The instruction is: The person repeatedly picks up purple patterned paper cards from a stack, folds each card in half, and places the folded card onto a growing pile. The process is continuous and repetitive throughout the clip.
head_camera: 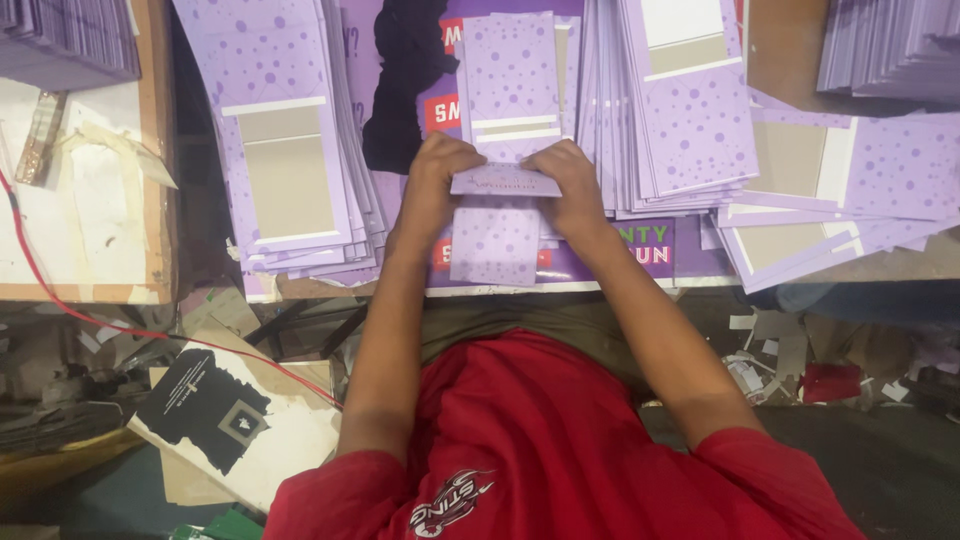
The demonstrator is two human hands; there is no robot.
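Fingers (440, 160) of the left hand (432, 185) pinch the folded purple card (503, 180) at its left end, above the bench (620, 275) edge; the right hand (572, 185) clamps its right end, between a left card stack (290, 160) and a right stack (680, 110).

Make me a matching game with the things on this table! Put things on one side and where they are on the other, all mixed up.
Things:
1. purple dotted card
2. red wire
3. black and white sheet
4. red shirt

Places:
A. on the floor, lower left
B. worn by the person, at the bottom of the picture
C. pinched between the left hand and the right hand
D. running across the left side, past the table edge

Pairs: 1-C, 2-D, 3-A, 4-B
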